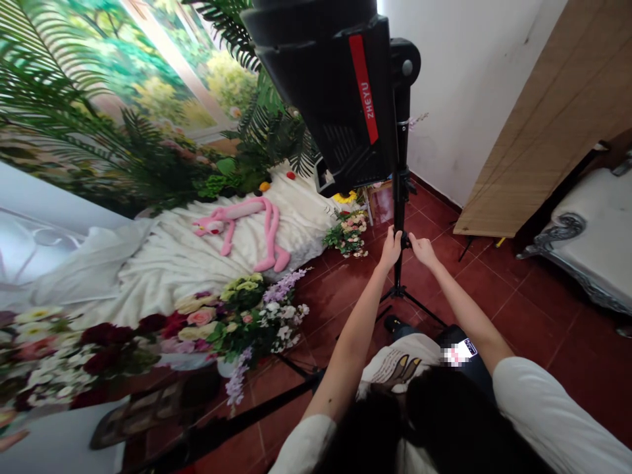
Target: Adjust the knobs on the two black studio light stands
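Observation:
A black light stand (400, 197) rises in front of me on its spread tripod legs. My left hand (392, 249) is closed around its pole, at about mid-height. Just to the right, the fingers of my right hand (422, 251) pinch the black clamp knob (405, 241) on the same pole. At the top of the stand sits a large black studio light (340, 99) with a red stripe lettered ZHEYU. Its head tilts toward the upper left, and its top is cut off by the frame edge.
A pink plush toy (247, 214) lies on a white draped blanket (162, 257). Artificial flowers (207, 322) line the left side. A wooden board (523, 131) leans right, near a white silver-framed sofa (587, 224). Another black pole (257, 411) crosses lower left. Someone's hand (12, 440) shows at the left edge.

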`<state>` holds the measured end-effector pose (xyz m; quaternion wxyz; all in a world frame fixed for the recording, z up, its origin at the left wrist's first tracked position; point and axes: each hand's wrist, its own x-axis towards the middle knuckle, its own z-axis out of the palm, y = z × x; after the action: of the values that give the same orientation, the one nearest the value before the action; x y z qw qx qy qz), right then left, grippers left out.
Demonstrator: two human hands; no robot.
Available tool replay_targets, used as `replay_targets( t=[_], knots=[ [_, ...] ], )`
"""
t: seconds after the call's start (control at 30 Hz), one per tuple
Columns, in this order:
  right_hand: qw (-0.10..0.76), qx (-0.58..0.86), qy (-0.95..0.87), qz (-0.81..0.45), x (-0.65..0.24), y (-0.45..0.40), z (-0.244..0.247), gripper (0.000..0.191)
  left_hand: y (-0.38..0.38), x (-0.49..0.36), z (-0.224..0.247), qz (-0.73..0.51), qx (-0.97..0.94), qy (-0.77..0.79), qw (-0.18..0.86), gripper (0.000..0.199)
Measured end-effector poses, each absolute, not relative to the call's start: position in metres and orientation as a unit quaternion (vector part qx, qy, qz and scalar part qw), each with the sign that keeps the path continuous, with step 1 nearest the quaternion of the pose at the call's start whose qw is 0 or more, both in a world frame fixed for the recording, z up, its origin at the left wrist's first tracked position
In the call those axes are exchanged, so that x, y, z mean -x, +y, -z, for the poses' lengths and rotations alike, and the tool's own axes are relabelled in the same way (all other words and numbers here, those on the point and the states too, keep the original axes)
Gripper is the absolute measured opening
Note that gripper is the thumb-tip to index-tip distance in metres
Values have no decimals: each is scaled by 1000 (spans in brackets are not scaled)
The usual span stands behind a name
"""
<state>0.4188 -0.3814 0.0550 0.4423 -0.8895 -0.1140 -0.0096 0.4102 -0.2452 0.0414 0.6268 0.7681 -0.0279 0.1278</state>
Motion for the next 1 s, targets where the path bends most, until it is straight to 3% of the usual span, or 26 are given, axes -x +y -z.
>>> replay_targets(
  t=[0.23,0.43,0.6,0.7,1.0],
  knots=[
    [582,804,-94,-79,-408,-376,-56,74,-245,-403,-50,-108,-798,8,593,45],
    [658,752,-31,-16,-381,-356,-42,64,-244,-373,-51,-142,-776,12,614,48],
    [618,778,-99,-54,-356,-327,-28,37,-228,-316,-22,-107,-755,41,646,38],
    [589,775,-160,-161,-339,-300,-17,28,-209,-275,1,-139,-727,128,660,37],
    [479,697,-364,-391,-273,-196,-6,34,-127,-152,25,-298,-678,338,580,39]
  ],
)
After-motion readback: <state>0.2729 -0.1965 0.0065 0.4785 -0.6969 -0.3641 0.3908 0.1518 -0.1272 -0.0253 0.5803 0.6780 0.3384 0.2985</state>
